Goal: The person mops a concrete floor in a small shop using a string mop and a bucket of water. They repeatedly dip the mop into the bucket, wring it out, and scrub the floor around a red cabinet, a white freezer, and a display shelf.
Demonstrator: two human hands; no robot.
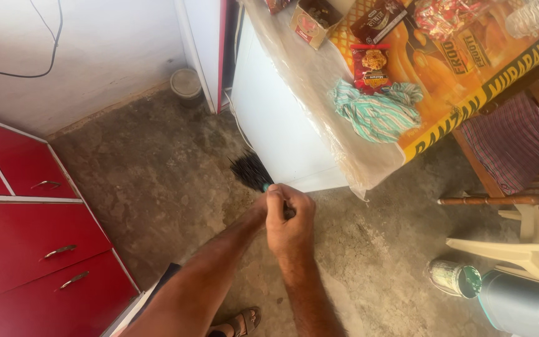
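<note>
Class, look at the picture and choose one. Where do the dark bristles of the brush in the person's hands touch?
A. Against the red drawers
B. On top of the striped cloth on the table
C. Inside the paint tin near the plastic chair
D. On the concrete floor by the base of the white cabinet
D: the black bristles fan out on the concrete floor beside the white cabinet, ahead of the right hand gripping the handle.

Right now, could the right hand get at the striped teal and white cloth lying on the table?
Probably yes. The right hand is wrapped around the black-bristled broom, but the striped teal and white cloth lies near the table edge, and nothing stands between them.
</note>
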